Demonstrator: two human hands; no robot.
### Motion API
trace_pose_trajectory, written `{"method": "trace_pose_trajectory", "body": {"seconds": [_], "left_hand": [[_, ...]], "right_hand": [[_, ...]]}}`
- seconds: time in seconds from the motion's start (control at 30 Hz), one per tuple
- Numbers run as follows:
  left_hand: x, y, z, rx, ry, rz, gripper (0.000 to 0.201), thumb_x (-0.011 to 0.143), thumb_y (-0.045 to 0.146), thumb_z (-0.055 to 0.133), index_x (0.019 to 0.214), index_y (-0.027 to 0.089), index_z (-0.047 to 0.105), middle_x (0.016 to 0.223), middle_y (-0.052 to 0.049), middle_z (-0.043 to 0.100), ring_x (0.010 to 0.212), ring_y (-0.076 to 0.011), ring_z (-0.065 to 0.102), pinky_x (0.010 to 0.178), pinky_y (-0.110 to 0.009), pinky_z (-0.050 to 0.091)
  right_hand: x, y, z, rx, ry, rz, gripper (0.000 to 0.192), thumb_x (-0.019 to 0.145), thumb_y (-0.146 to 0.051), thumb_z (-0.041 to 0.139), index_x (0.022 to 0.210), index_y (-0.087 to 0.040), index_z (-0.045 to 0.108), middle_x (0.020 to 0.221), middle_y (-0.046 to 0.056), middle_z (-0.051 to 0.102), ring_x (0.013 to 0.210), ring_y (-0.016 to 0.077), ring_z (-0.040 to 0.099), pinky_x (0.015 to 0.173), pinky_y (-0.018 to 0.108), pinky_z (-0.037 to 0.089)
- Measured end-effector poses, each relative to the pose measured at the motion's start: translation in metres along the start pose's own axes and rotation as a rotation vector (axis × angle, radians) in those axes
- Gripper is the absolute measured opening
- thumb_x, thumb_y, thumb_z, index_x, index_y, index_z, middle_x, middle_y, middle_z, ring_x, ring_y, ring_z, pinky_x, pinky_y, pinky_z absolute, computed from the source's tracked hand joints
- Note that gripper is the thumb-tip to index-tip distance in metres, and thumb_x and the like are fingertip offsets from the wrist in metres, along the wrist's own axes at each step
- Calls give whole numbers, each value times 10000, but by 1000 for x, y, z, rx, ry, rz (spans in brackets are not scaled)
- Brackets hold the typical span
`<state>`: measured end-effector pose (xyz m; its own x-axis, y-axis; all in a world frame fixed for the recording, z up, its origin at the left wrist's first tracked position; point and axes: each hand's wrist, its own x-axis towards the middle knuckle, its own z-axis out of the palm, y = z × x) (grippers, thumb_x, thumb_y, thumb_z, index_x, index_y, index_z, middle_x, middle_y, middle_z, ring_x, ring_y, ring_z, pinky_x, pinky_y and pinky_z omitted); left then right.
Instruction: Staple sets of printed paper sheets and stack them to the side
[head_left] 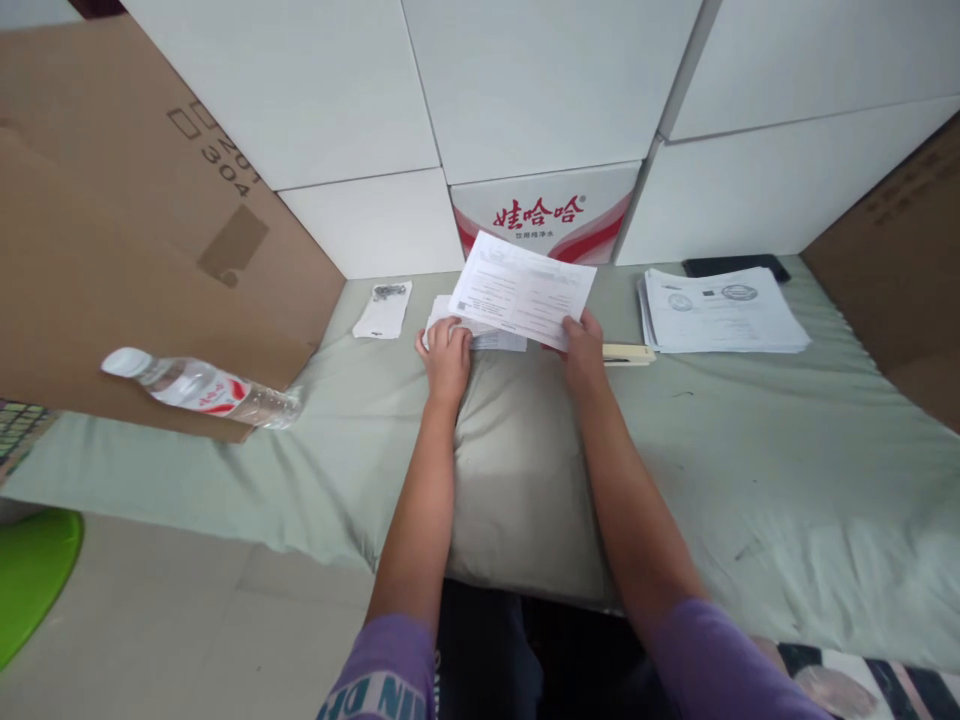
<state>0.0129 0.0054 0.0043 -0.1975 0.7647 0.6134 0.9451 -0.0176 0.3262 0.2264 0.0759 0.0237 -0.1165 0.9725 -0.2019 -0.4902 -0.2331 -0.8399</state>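
My right hand (583, 345) grips the lower right corner of a printed white sheet (525, 285), which is tilted up off the surface. Beneath it, other papers (501, 341) lie partly covered. My left hand (448, 355) has its fingers curled over the left edge of these papers, close to the sheet's lower left corner. Just right of my right hand lies a long cream-coloured object (630, 354), partly hidden, its kind unclear. Farther right is a stack of printed papers (724, 312) with round stamp marks on the top page.
A black phone-like slab (735, 267) lies behind the stack. To the left are a white packet of small dark items (383, 310) and a tilted water bottle (202, 388). White boxes (367, 225) stand behind; cardboard panels (150, 220) flank the green cloth (345, 440).
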Motion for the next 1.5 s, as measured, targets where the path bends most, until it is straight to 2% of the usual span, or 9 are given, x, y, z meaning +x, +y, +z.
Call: {"method": "trace_pose_trajectory", "body": {"seconds": [0.1, 0.33, 0.57, 0.73, 0.93, 1.07, 1.2, 1.37, 1.5], "left_hand": [[-2, 4, -5, -4, 64, 11, 178, 996, 361, 540, 932, 257, 669, 1486, -110, 562, 1442, -334, 414, 1211, -626, 219], [-4, 9, -10, -149, -29, 31, 194, 979, 404, 576, 968, 263, 709, 1544, -102, 517, 1530, -331, 302, 1267, -628, 116], [-7, 10, -11, -125, -60, 96, 222, 972, 453, 589, 957, 277, 724, 1580, -72, 489, 1547, -339, 287, 1251, -654, 148], [-3, -17, 3, -185, 173, -202, 419, 1023, 523, 451, 1288, 242, 613, 1610, -160, 411, 1527, -283, 357, 1212, -513, 359], [3, -43, 26, -734, 47, -549, 737, 981, 686, 425, 1576, 268, 307, 1530, -200, 523, 1315, -244, 620, 1110, -407, 477], [5, -38, 27, -1070, 26, -557, 912, 744, 772, 714, 1447, 234, 496, 1293, -167, 690, 1231, -273, 665, 1118, -420, 455], [9, -30, 22, -1129, 108, -498, 821, 605, 731, 841, 1208, 208, 647, 1023, -91, 733, 1044, -236, 707, 992, -354, 519], [9, -26, 13, -1079, 219, -456, 534, 703, 659, 813, 891, 171, 704, 851, -41, 713, 861, -175, 687, 837, -279, 536], [7, -26, 11, -1077, 225, -478, 494, 735, 636, 790, 849, 161, 717, 846, -40, 738, 806, -161, 678, 772, -259, 529]], "right_hand": [[0, 0, -2, -46, 79, -6, 408, 804, -152, 565, 1201, -221, 625, 1047, 46, 766, 917, 221, 754, 721, 414, 683], [-6, 0, -3, -175, -49, 202, 346, 785, -128, 593, 1122, -193, 641, 882, 69, 763, 557, 206, 717, 445, 323, 610], [-9, 2, -2, -198, -115, 154, 549, 685, -30, 639, 1199, -223, 635, 1056, 65, 771, 734, 209, 748, 557, 360, 660], [1, 5, -8, -210, -135, -43, 566, 662, -67, 675, 1198, -246, 648, 1079, 22, 768, 927, 230, 737, 707, 420, 674], [8, -3, -14, -396, -239, -213, 250, 662, -109, 643, 877, -186, 744, 900, 29, 778, 1100, 280, 699, 1016, 483, 538], [7, -8, -19, -549, -302, -257, 216, 670, -162, 625, 837, -174, 761, 892, 40, 778, 1038, 283, 705, 1040, 460, 507], [5, -10, -23, -617, -307, -296, 197, 691, -237, 653, 854, -191, 752, 888, 25, 765, 967, 272, 704, 977, 435, 538], [4, -10, -24, -569, -274, -294, 258, 689, -334, 710, 896, -184, 741, 908, 55, 765, 961, 294, 705, 911, 441, 554], [7, -7, -25, -513, -255, -295, 295, 677, -352, 728, 909, -170, 750, 906, 66, 768, 982, 306, 704, 908, 456, 556]]}}
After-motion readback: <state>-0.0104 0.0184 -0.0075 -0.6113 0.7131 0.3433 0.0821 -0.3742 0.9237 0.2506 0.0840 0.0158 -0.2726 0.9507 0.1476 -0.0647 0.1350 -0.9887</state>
